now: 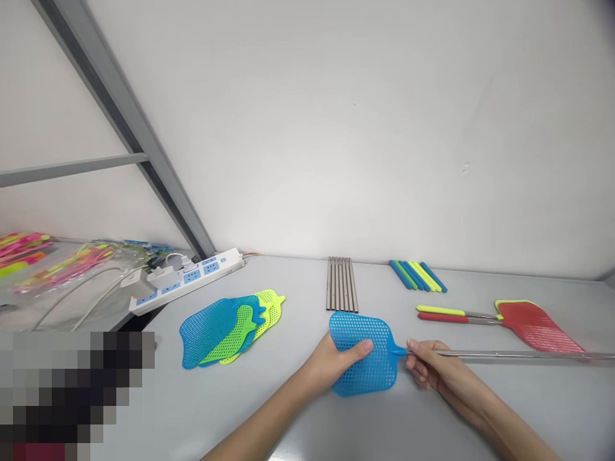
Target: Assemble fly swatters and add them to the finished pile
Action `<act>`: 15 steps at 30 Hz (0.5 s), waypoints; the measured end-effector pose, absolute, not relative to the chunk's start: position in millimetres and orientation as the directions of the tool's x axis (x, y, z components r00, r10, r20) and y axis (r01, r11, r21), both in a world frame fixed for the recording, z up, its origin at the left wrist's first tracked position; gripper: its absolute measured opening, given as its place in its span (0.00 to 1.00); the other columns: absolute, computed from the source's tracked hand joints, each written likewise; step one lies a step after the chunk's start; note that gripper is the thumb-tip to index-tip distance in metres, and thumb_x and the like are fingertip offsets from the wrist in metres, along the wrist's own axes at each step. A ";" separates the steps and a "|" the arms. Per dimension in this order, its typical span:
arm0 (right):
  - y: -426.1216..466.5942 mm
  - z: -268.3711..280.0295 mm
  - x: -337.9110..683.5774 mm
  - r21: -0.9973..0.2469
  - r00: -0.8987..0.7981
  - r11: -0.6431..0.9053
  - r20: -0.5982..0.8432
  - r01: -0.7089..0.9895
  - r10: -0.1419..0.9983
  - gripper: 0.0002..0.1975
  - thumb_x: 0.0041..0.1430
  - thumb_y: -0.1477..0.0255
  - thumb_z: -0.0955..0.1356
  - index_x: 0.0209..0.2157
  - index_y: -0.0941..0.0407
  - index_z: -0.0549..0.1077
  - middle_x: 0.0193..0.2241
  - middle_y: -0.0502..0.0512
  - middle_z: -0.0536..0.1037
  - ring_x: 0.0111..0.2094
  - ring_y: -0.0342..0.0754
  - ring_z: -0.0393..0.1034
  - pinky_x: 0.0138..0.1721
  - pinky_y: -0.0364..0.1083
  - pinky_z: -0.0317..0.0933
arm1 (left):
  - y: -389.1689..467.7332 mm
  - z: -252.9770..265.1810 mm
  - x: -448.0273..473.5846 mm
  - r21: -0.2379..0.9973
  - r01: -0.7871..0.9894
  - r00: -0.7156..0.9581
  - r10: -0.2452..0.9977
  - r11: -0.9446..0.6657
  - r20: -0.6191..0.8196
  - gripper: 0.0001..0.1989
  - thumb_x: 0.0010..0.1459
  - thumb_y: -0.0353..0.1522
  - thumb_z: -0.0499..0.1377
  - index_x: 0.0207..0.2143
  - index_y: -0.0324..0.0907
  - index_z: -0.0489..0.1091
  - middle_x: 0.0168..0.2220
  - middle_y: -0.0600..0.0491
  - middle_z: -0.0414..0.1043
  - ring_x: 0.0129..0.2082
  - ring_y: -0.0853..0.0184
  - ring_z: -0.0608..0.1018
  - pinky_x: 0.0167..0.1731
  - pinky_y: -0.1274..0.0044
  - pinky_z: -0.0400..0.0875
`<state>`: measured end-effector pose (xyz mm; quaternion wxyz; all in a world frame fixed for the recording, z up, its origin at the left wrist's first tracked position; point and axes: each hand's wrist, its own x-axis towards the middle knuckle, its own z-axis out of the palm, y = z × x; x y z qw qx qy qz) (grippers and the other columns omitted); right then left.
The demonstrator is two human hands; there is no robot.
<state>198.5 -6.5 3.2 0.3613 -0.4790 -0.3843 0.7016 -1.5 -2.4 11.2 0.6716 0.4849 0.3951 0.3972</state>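
Landmark: row of metal tubes (pixel 342 285) on the grey table (pixel 293 416).

Containers: clear plastic bagging (pixel 52 282) far left of the row, beyond the power strip (pixel 192 279). Contents are pink and yellow pieces (pixel 91 256), shapes blurred; number of bags cannot be told.

Blue swatter head (pixel 368 371): just on the near side of the row. Left hand (pixel 331 360) grips its broad end, thumb on the mesh face. Broad end points left, narrow neck right. Long axis runs left-right, roughly square to the tubes.

Metal rod (pixel 480 354): near side of the row and to its right, almost in line with the neck, running out past the right edge of view. Right hand (pixel 439 368) pinches its left end where the neck meets it; depth of fit cannot be told.

Left of the row: overlapping pile of blue, green and yellow swatter heads (pixel 225 330). Right of the row: blue, green and yellow grips (pixel 417 275); farther right, two swatters (pixel 533 320) with red and yellow handles.
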 end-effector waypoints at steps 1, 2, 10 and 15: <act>-6.4 4.6 197.7 -0.888 -0.275 -0.442 -0.396 -0.129 0.876 0.17 0.43 0.60 0.67 0.16 0.60 0.69 0.12 0.47 0.57 0.17 0.38 0.51 0.18 0.41 0.46 | -1.8 10.2 -1.7 0.966 -0.143 0.367 0.919 0.213 -0.148 0.20 0.45 0.39 0.58 0.38 0.36 0.67 0.41 0.45 0.70 0.40 0.60 0.71 0.41 0.70 0.64; -6.3 5.5 197.2 -0.890 -0.271 -0.440 -0.398 -0.118 0.877 0.17 0.43 0.60 0.67 0.16 0.61 0.69 0.12 0.47 0.57 0.16 0.38 0.51 0.18 0.40 0.46 | -1.3 9.2 -1.9 0.967 -0.136 0.363 0.919 0.217 -0.155 0.20 0.45 0.39 0.58 0.38 0.36 0.67 0.41 0.45 0.70 0.41 0.60 0.71 0.41 0.70 0.64; -4.7 0.8 199.3 -0.899 -0.315 -0.415 -0.358 -0.137 0.879 0.15 0.47 0.63 0.65 0.18 0.61 0.69 0.14 0.47 0.59 0.16 0.37 0.52 0.19 0.40 0.47 | -0.1 5.0 -1.4 0.960 -0.150 0.372 0.913 0.235 -0.165 0.18 0.46 0.38 0.57 0.38 0.36 0.66 0.40 0.45 0.70 0.40 0.61 0.71 0.42 0.69 0.63; -4.6 1.0 199.3 -0.896 -0.311 -0.422 -0.365 -0.140 0.878 0.15 0.46 0.63 0.66 0.18 0.61 0.69 0.14 0.48 0.61 0.17 0.38 0.53 0.20 0.40 0.48 | 0.2 6.7 -1.0 0.957 -0.144 0.365 0.912 0.253 -0.187 0.18 0.45 0.39 0.58 0.37 0.36 0.67 0.39 0.45 0.70 0.40 0.60 0.71 0.41 0.68 0.63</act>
